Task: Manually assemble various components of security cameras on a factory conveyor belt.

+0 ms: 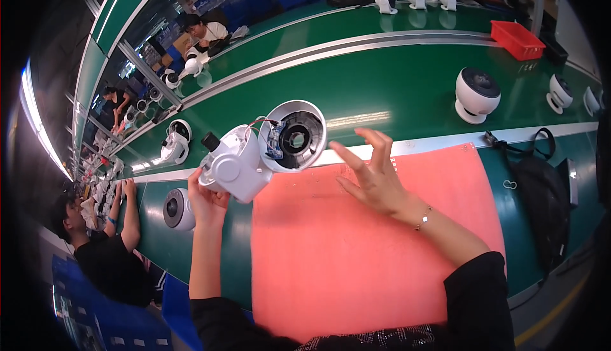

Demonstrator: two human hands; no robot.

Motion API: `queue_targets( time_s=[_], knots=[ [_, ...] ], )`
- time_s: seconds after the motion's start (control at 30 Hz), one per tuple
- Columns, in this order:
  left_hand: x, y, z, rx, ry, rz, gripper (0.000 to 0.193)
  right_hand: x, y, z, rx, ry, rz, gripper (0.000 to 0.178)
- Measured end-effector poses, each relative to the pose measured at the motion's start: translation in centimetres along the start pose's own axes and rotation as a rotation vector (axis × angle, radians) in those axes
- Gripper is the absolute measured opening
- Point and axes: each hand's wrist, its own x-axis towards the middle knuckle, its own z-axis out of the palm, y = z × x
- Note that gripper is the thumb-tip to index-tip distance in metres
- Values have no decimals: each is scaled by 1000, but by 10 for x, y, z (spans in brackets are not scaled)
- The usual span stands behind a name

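My left hand (207,201) grips a white round device body (234,165) and holds it up above the left edge of a pink mat (356,268). The device's round front shell (296,136) hangs open beside it, joined by thin wires, with a small circuit board showing inside. My right hand (375,176) hovers just right of the open shell over the mat, fingers spread and holding nothing. It does not touch the device.
A green conveyor belt (382,90) runs behind the mat, carrying a finished white round device (477,94) and others further along. A red bin (517,39) sits at the back right. A black bag (541,189) lies right of the mat. Other people work at left and behind.
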Motion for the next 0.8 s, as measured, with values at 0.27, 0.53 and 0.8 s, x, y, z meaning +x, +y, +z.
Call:
queue_targets(
  time_s=[0.27,0.53,0.8],
  knots=[
    [-36,5,14,41,52,34,39,17,-3,-18,-23,110,-232,45],
    [-29,-11,4,6,-69,-9,39,15,2,-19,-63,12,-175,56],
    [-5,-24,-44,295,-127,-316,23,36,-35,-51,691,-304,-31,35]
  ],
)
